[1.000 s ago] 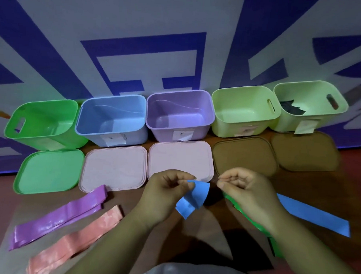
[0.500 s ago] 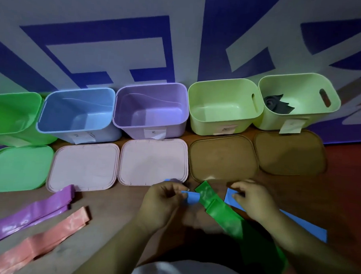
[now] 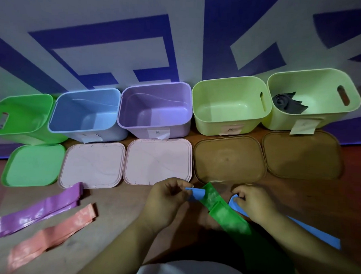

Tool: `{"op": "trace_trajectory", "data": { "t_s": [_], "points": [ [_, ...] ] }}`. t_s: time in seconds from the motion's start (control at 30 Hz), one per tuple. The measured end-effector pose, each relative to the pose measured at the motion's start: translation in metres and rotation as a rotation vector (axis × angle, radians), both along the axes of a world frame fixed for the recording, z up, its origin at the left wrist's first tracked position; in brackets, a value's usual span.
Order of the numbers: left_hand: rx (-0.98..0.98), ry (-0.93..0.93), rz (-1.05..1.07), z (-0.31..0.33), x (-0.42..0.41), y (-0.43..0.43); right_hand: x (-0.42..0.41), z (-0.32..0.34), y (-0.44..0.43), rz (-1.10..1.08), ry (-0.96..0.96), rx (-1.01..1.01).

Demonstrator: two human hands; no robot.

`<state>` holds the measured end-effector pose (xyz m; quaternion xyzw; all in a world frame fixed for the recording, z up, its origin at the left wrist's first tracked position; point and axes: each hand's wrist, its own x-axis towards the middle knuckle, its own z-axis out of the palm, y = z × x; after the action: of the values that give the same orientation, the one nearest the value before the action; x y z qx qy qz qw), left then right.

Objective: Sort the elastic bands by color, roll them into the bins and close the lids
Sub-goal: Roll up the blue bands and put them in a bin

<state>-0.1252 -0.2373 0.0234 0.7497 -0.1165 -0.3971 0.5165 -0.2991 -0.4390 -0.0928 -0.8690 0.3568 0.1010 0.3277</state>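
While pinched at two spots, blue band [image 3: 195,195]: lies near centre, short end showing left of the green band, long tail running flat to the near right; over or under the green one, cannot tell.
Left hand [image 3: 166,200]: fingers curled, pinches the short blue end.
Right hand [image 3: 253,202]: fingers curled, grips the blue strip just right of the green band.
Green band [image 3: 225,217]: lies aslant between the two hands, far tip just short of a brown lid, near end lost in shadow.
Purple band [image 3: 39,213]: flat on the table [image 3: 113,227], near left, far end touching a pink lid.
Pink band [image 3: 51,236]: flat, just beside and nearer than the purple one.
Bins, left to right along the far wall: green bin [image 3: 21,117], blue bin [image 3: 73,115], purple bin [image 3: 156,106], two pale green bins [image 3: 228,103] [image 3: 314,88]; all uncovered.
Dark band [image 3: 286,103]: loosely rolled inside the rightmost pale green bin.
Lids: green lid [image 3: 33,163], two pink lids [image 3: 93,164] [image 3: 158,160], two brown lids [image 3: 228,157] [image 3: 301,154], each flat on the table in front of a bin.
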Motion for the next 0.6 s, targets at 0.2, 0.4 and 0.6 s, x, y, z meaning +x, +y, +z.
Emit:
{"op": "trace_trajectory", "data": {
  "t_s": [0.2,0.4,0.6],
  "points": [
    [-0.049,-0.043,-0.022,0.014,0.008,0.016,-0.004,0.03,0.007,0.051,-0.08,-0.02],
    [-0.127,-0.027,0.046,0.036,0.017,0.036,0.004,0.105,0.029,0.066,-0.111,0.033],
    [-0.177,-0.092,0.093,0.064,0.035,0.069,0.036,0.202,0.065,0.08,-0.354,-0.081]
  ]
}}
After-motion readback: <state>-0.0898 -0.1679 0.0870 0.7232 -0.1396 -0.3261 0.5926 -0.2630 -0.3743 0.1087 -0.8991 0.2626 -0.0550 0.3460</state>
